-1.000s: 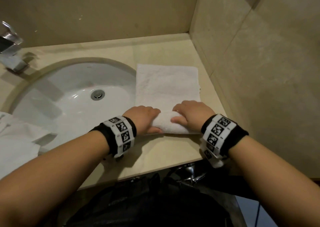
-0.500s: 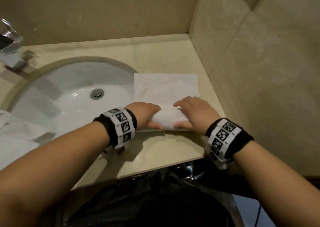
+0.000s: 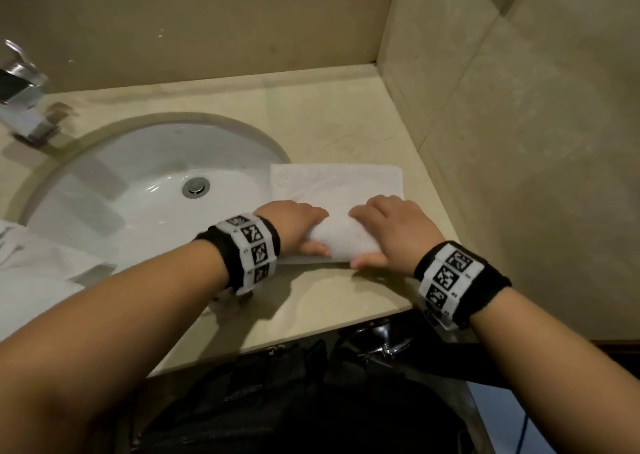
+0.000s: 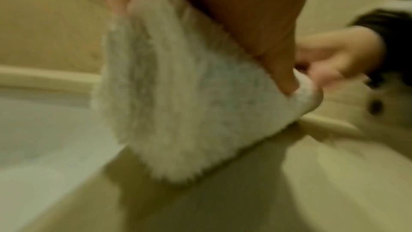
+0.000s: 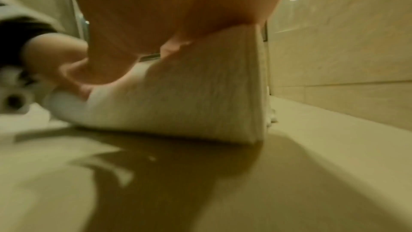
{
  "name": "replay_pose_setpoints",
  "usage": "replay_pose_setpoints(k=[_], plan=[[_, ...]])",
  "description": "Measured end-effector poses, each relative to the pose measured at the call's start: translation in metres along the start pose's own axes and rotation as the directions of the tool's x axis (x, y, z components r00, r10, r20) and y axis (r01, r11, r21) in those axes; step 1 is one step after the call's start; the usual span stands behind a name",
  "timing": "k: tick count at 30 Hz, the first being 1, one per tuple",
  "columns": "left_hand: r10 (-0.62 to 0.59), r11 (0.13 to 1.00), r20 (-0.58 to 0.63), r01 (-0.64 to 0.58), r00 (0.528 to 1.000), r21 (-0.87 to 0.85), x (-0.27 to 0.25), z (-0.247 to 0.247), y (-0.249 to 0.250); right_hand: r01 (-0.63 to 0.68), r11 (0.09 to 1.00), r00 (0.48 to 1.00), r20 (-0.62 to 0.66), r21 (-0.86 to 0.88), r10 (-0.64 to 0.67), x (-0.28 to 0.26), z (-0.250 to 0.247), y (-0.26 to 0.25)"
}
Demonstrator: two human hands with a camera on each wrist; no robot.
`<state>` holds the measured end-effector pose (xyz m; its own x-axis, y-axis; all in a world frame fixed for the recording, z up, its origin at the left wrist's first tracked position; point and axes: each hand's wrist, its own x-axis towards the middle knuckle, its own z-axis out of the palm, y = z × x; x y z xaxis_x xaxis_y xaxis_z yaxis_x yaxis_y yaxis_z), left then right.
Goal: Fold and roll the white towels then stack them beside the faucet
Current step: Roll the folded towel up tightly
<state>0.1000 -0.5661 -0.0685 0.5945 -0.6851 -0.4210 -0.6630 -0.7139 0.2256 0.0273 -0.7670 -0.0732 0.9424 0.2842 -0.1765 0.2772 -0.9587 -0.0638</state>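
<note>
Towel (image 3: 337,190) half-rolled near bench (image 3: 311,301) front-right edge, roll axis left-right; left hand (image 3: 294,226) and right hand (image 3: 391,230) both grasp roll, flat tail lies beyond toward back wall

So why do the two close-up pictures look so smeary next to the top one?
Head view: fairly sharp, warm dim light, edges bent by the wide lens, a glint on the sink. Left wrist view: the towel is motion-blurred and too near to focus. Right wrist view: soft too, with the right hand casting a dark shadow on the counter.
</note>
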Motion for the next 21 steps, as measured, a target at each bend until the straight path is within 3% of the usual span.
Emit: replay_pose_setpoints(k=[2,4,7,9,10,12,14,15,17,18,21], plan=[[-0.009,0.996,0.098,0.018,0.995,-0.092,0.006,-0.006,0.001,0.015,0.999,1.000,0.008,-0.033,-0.014,-0.006,0.002,-0.003],[-0.013,0.998,0.086,0.018,0.996,-0.064,0.006,-0.005,0.005,-0.029,1.000,0.999,0.043,0.004,0.029,-0.003,0.000,-0.003],[0.047,0.985,-0.134,-0.024,0.990,0.171,-0.010,0.008,0.005,-0.112,0.974,0.969,0.238,0.198,0.063,0.011,-0.010,0.002],[0.085,0.960,-0.202,-0.026,0.976,0.279,-0.019,0.018,0.004,-0.195,0.920,0.927,0.371,0.339,0.060,0.016,-0.016,0.005],[0.070,0.965,-0.208,-0.013,0.976,0.263,-0.022,0.019,0.003,-0.191,0.918,0.923,0.382,0.346,0.048,0.017,-0.017,0.005],[0.037,0.991,-0.189,-0.011,0.981,0.134,-0.019,0.014,-0.001,-0.093,0.973,0.970,0.239,0.212,0.041,0.013,-0.018,0.002],[0.019,0.999,-0.071,-0.022,0.997,-0.047,-0.010,0.003,-0.002,0.007,1.000,0.999,0.049,0.021,-0.008,0.004,-0.014,-0.002],[0.019,0.993,0.016,-0.017,1.000,-0.114,-0.006,-0.002,-0.002,0.035,0.999,0.999,0.018,-0.039,-0.034,0.001,-0.012,-0.005],[0.018,0.989,0.144,0.003,0.989,-0.148,-0.002,-0.008,0.001,0.006,0.998,0.999,0.045,-0.062,-0.003,0.000,-0.007,-0.009],[0.012,0.992,0.146,0.007,0.989,-0.129,-0.002,-0.009,0.003,-0.033,0.999,0.997,0.071,-0.035,0.036,0.002,-0.007,-0.010],[0.026,0.999,-0.079,-0.024,0.997,0.021,-0.013,-0.005,0.008,-0.107,0.986,0.963,0.259,0.130,0.070,0.018,-0.019,-0.006]])
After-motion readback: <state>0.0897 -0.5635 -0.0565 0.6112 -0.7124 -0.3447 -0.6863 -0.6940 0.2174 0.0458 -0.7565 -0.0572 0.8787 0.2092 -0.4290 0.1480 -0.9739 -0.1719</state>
